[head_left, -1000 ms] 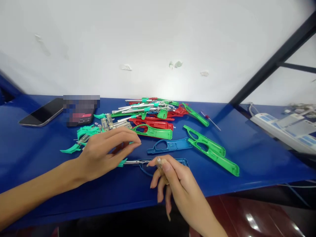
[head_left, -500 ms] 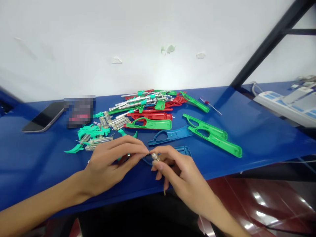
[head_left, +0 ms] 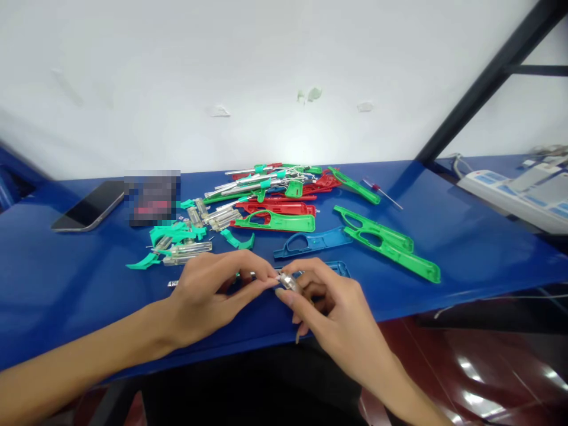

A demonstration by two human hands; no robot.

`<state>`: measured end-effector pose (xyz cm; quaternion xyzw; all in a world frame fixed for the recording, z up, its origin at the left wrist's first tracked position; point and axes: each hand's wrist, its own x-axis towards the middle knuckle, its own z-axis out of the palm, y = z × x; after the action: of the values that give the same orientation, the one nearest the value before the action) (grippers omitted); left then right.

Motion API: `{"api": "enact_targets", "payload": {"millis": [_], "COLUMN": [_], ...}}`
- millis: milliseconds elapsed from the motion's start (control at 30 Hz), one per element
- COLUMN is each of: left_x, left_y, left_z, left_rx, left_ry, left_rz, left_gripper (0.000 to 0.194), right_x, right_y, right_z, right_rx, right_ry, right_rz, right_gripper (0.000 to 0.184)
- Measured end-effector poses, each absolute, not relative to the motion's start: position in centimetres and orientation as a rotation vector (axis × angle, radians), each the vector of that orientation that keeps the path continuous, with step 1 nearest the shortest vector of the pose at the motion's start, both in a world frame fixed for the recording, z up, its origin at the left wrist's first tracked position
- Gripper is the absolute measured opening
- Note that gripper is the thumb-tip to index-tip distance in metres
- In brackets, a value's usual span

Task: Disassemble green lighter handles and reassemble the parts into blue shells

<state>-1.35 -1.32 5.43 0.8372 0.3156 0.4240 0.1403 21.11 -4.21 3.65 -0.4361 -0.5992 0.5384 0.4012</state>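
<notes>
Near the table's front edge, my right hand is closed, thumb and fingers around a small shiny, see-through cylindrical piece. My left hand pinches at the left tip of that piece; whatever lies between its fingertips is too small to make out. Just behind the hands lies a blue plastic shell, partly covered by the right hand. Another blue shell with an oval opening rests farther back. Teal plastic clips and transparent tubes lie beyond the left hand.
Green shells lie at the right. A pile of metal rods with red and green parts sits by the wall. Also on the blue table are a screwdriver and a phone. A black post rises at right.
The view has shifted slightly, so the table's things appear farther right. The piece in my right hand is turned and more of it shows; both hands stay together at its tip.
</notes>
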Motion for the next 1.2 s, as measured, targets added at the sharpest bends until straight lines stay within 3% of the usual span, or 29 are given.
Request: {"api": "enact_targets", "payload": {"millis": [1200], "left_x": [-1.8], "left_y": [-1.54], "left_z": [4.72], "left_rx": [2.631], "left_ry": [0.922], "left_rz": [1.203], "left_gripper": [0.016], "right_x": [21.02], "right_y": [-4.45], "right_z": [3.47], "right_rx": [-1.208], "right_ry": [-1.684], "right_rz": [1.06], "right_gripper": [0.021]}}
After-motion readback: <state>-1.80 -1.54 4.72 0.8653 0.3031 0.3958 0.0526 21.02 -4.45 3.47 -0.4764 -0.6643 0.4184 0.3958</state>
